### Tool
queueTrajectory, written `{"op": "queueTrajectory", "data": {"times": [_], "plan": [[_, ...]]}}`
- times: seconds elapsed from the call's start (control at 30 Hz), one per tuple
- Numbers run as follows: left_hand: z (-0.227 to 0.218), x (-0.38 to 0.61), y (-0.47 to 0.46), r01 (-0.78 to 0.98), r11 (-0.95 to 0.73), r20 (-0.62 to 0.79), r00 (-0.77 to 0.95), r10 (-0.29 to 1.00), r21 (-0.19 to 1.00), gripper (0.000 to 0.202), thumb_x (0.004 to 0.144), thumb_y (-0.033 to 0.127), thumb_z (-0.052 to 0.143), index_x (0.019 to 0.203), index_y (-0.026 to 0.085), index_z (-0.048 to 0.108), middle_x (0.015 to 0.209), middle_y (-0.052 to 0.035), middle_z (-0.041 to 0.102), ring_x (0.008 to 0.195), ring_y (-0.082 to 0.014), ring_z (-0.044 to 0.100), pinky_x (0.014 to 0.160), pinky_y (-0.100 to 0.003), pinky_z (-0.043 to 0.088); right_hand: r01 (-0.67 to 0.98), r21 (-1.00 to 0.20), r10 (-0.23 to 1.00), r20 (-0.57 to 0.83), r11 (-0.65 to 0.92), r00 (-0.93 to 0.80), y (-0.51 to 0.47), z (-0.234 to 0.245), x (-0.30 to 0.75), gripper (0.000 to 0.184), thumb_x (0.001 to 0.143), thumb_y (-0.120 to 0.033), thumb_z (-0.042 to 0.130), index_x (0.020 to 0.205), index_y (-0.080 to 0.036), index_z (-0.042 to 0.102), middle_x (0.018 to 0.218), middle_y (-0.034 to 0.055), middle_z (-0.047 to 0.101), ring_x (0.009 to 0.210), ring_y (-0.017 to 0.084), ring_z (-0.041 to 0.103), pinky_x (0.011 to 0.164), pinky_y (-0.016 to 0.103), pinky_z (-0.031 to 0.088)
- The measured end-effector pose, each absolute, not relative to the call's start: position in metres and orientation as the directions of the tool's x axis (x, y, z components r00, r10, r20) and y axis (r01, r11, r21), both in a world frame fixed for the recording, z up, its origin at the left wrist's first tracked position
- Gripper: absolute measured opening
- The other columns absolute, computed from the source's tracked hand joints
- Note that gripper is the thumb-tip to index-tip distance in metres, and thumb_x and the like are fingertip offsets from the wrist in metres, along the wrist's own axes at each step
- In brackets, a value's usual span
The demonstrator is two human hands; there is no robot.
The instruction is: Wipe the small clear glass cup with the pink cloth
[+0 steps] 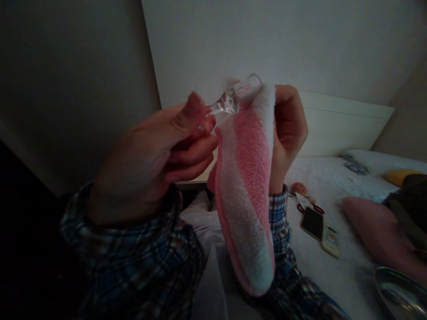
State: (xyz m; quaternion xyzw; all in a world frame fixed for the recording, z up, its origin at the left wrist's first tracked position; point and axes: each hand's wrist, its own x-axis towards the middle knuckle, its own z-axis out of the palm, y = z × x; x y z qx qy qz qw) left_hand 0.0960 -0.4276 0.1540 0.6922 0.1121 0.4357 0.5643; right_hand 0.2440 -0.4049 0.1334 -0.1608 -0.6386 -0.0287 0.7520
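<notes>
My left hand is raised in front of me, its thumb and fingers pinched on the stem end of a clear glass piece. The glass reaches rightward into the top of a fluffy pink and white cloth. My right hand is closed around the cloth's upper edge and the glass inside it. The cloth hangs down long between my plaid sleeves. The far end of the glass is partly hidden by the cloth.
A white bed lies below and to the right. On it rest a dark phone, a white remote and red-handled scissors. A pink pillow and a metal bowl are at the right.
</notes>
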Motion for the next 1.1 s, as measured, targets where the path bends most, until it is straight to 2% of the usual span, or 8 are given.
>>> {"op": "queueTrajectory", "data": {"times": [0.13, 0.23, 0.37, 0.6, 0.73, 0.83, 0.97, 1.1], "plan": [[0.15, 0.098, -0.424, -0.392, -0.426, 0.578, 0.53, 0.62, 0.816, 0.036, 0.086, 0.041, 0.036, 0.063, 0.015, 0.046, 0.044, 0.0063, 0.019, 0.032, -0.0024, 0.014, 0.024, -0.015, 0.01, 0.245, -0.189, 0.135, 0.966, 0.951, 0.222, -0.405, 0.135, 0.242, 0.005, 0.081, -0.03, 0.046, 0.081, -0.029, 0.051, 0.08, -0.0004, 0.051, 0.071, 0.014, 0.053, 0.059, 0.025, 0.046], [0.148, 0.101, -0.425, -0.375, -0.61, 0.716, 0.381, 0.585, 0.698, 0.026, 0.083, 0.034, 0.046, 0.068, 0.014, 0.052, 0.048, 0.0033, 0.033, 0.038, -0.0045, 0.031, 0.029, -0.016, 0.022, 0.231, -0.176, 0.123, 0.966, 0.957, 0.227, -0.404, 0.135, 0.243, 0.005, 0.082, -0.029, 0.045, 0.083, -0.027, 0.05, 0.081, -0.0001, 0.052, 0.072, 0.014, 0.053, 0.061, 0.025, 0.046], [0.148, 0.103, -0.424, -0.236, -0.769, 0.801, 0.262, 0.538, 0.594, 0.013, 0.081, 0.028, 0.052, 0.082, 0.016, 0.058, 0.061, 0.0003, 0.048, 0.045, -0.0081, 0.044, 0.032, -0.019, 0.029, 0.235, -0.163, 0.11, 0.969, 0.958, 0.222, -0.406, 0.136, 0.242, 0.008, 0.082, -0.031, 0.045, 0.084, -0.025, 0.051, 0.084, 0.0, 0.054, 0.073, 0.013, 0.053, 0.064, 0.024, 0.047], [0.145, 0.108, -0.415, 0.053, -0.945, 0.93, 0.164, 0.328, 0.324, 0.016, 0.074, 0.023, 0.06, 0.088, 0.016, 0.057, 0.07, 0.0014, 0.052, 0.051, -0.0041, 0.049, 0.037, -0.013, 0.036, 0.143, -0.219, 0.184, 0.958, 0.965, 0.221, -0.412, 0.14, 0.233, 0.018, 0.086, -0.027, 0.033, 0.097, -0.027, 0.047, 0.095, -0.0012, 0.055, 0.07, 0.01, 0.053, 0.058, 0.021, 0.045], [0.143, 0.106, -0.415, 0.108, -0.932, 0.919, 0.159, 0.36, 0.347, 0.021, 0.072, 0.025, 0.063, 0.091, 0.021, 0.057, 0.074, 0.0012, 0.055, 0.05, -0.006, 0.051, 0.037, -0.016, 0.039, 0.08, -0.184, 0.163, 0.962, 0.98, 0.217, -0.41, 0.143, 0.233, 0.026, 0.087, -0.034, 0.029, 0.095, -0.019, 0.049, 0.092, 0.0031, 0.053, 0.076, 0.012, 0.052, 0.069, 0.025, 0.047], [0.144, 0.104, -0.417, 0.075, -0.925, 0.905, 0.19, 0.381, 0.374, 0.022, 0.07, 0.028, 0.064, 0.09, 0.025, 0.058, 0.072, 0.0021, 0.056, 0.049, -0.0069, 0.051, 0.035, -0.018, 0.037, 0.096, -0.19, 0.168, 0.966, 0.977, 0.196, -0.41, 0.143, 0.234, 0.022, 0.085, -0.033, 0.033, 0.094, -0.022, 0.049, 0.094, 0.0038, 0.052, 0.089, 0.015, 0.054, 0.079, 0.029, 0.047], [0.146, 0.105, -0.42, 0.106, -0.924, 0.896, 0.226, 0.381, 0.367, 0.013, 0.069, 0.031, 0.065, 0.08, 0.025, 0.06, 0.062, 0.0028, 0.053, 0.049, -0.0087, 0.05, 0.037, -0.023, 0.036, 0.194, -0.275, 0.228, 0.945, 0.942, 0.235, -0.414, 0.142, 0.234, 0.014, 0.085, -0.03, 0.034, 0.088, -0.03, 0.048, 0.094, -0.0003, 0.056, 0.088, 0.015, 0.057, 0.078, 0.028, 0.048], [0.148, 0.108, -0.425, 0.162, -0.907, 0.863, 0.281, 0.42, 0.389, 0.014, 0.072, 0.035, 0.061, 0.065, 0.024, 0.057, 0.052, 0.0031, 0.043, 0.046, -0.0088, 0.046, 0.036, -0.024, 0.029, 0.248, -0.287, 0.225, 0.941, 0.925, 0.252, -0.415, 0.141, 0.234, 0.014, 0.086, -0.027, 0.035, 0.086, -0.028, 0.049, 0.093, -0.0006, 0.058, 0.088, 0.015, 0.057, 0.078, 0.028, 0.048]]}}
